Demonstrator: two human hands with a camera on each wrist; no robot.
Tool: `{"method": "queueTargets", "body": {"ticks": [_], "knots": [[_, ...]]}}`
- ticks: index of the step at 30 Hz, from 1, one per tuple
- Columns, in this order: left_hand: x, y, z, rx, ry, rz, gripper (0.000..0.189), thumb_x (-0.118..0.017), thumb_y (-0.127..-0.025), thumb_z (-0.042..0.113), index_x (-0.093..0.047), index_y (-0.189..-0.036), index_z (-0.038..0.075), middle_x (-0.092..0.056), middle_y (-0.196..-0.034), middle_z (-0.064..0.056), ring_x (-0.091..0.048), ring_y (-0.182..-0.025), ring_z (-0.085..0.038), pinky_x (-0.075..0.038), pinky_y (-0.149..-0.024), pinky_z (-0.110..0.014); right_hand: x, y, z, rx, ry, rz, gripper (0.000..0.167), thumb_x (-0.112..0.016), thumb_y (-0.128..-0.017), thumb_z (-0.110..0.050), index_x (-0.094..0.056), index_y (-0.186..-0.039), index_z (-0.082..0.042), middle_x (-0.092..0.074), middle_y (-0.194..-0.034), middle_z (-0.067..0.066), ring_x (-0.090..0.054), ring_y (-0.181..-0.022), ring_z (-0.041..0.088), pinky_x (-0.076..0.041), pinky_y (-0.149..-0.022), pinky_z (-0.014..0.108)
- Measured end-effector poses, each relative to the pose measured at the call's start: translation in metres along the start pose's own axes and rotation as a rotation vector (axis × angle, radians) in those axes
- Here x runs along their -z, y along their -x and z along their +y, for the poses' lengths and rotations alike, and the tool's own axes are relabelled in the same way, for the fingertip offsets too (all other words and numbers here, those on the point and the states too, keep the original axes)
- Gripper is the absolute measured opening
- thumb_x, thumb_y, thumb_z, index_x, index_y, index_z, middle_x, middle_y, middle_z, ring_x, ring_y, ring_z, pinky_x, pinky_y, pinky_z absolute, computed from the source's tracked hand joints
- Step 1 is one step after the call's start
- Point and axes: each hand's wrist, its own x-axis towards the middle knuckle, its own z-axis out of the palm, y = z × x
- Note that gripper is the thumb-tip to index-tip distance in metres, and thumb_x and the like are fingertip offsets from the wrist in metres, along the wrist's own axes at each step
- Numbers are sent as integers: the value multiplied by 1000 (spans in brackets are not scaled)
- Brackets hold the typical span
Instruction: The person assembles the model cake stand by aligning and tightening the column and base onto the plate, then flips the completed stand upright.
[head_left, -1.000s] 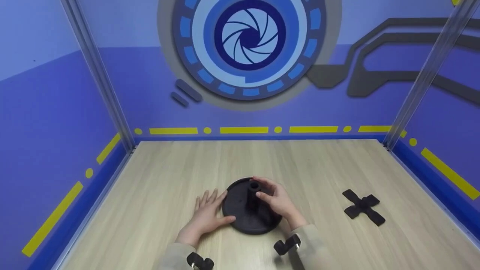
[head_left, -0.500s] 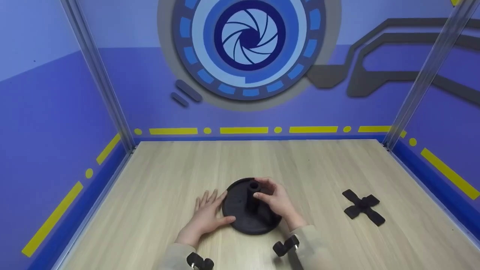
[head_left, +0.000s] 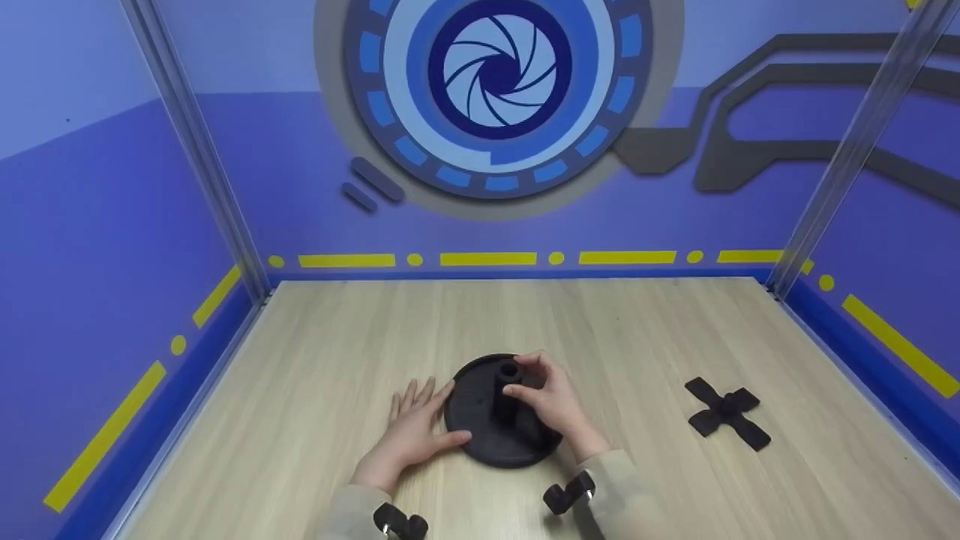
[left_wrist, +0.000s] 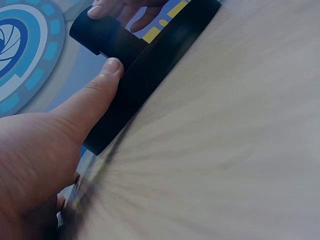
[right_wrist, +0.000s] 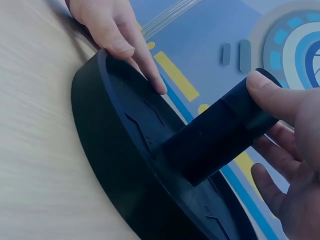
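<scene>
The base [head_left: 474, 431] is a round black dish with a raised rim [right_wrist: 107, 145] and thin lines on its floor. It lies flat on the worktop [head_left: 375, 322], about midway between the left and right edges and well apart from the back edge. From its middle the black post [head_left: 503, 409] stands upright, hollow at the top, its upper part thicker. The right hand [head_left: 556, 401] pinches that upper part; the left hand [head_left: 411, 436] touches the rim.
</scene>
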Motion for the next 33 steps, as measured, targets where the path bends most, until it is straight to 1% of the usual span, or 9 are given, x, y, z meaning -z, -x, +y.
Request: {"method": "queueTargets", "body": {"ticks": [8, 16, 19, 21, 23, 25, 28, 31, 33], "knots": [[0, -1, 0, 4, 9, -3, 96, -75, -84, 62, -36, -161, 20, -23, -169, -25, -5, -158, -53, 4, -127, -69, -4, 2, 2, 13, 45, 55, 45, -90, -77, -12, -63, -112, -6, -73, -113, 12, -67, -110, 26, -50, -99, 25], [0, -2, 0, 5, 13, 1, 95, -75, -84, 62, -37, -161, 20, -23, -169, -24, -5, -158, -52, 4, -127, -69, -9, 4, 2, 31, 100, 100, 49, -92, -75, -16, -59, -110, -7, -73, -110, 10, -68, -109, 27, -50, -99, 28], [0, -2, 0, 2, 11, -1, 96, -75, -84, 62, -37, -161, 20, -23, -169, -25, -5, -158, -52, 4, -127, -69, -9, 3, 3, 22, 100, 98, 51, -93, -74, -17, -59, -110, -7, -72, -109, 10, -67, -109, 26, -49, -99, 28], [0, -2, 0, 2, 10, -2, 96, -75, -84, 63, -36, -161, 20, -23, -169, -24, -5, -158, -52, 5, -127, -69, -7, 2, 3, 16, 71, 70, 53, -93, -75, -15, -58, -114, -6, -71, -112, 11, -65, -112, 26, -50, -98, 29], [0, -2, 0, 1, 10, -2, 96, -75, -84, 63, -36, -161, 20, -23, -169, -24, -6, -158, -52, 4, -127, -69, -4, 1, 3, 10, 25, 21, 55, -90, -78, -13, -59, -121, -3, -70, -120, 13, -63, -117, 28, -50, -100, 30], [0, -2, 0, 4, 9, -4, 96, -74, -84, 63, -36, -161, 21, -22, -170, -24, -5, -159, -51, 5, -127, -68, 1, 0, 3, 16, -27, -51, 55, -85, -83, -10, -59, -131, -1, -67, -130, 16, -60, -125, 31, -49, -105, 28], [0, -3, -1, 1, 8, -4, 96, -75, -84, 63, -37, -161, 20, -23, -169, -24, -6, -158, -52, 3, -127, -69, 8, -1, 4, 46, -88, -177, 54, -74, -93, -7, -54, -143, 3, -60, -144, 22, -54, -138, 33, -43, -112, 20], [-1, -3, -2, 4, 2, -6, 96, -74, -84, 64, -37, -161, 20, -23, -169, -24, -6, -158, -51, 3, -127, -69, 13, -1, 4, 66, -134, -281, 53, -65, -99, -6, -49, -148, 6, -53, -151, 26, -52, -142, 28, -41, -112, 14], [-1, -3, -2, 5, 2, -5, 96, -74, -84, 64, -37, -161, 20, -24, -169, -24, -6, -158, -51, 3, -127, -68, 13, -1, 5, 55, -149, -307, 53, -63, -100, -6, -46, -149, 7, -50, -152, 28, -52, -141, 25, -43, -110, 14]]}}
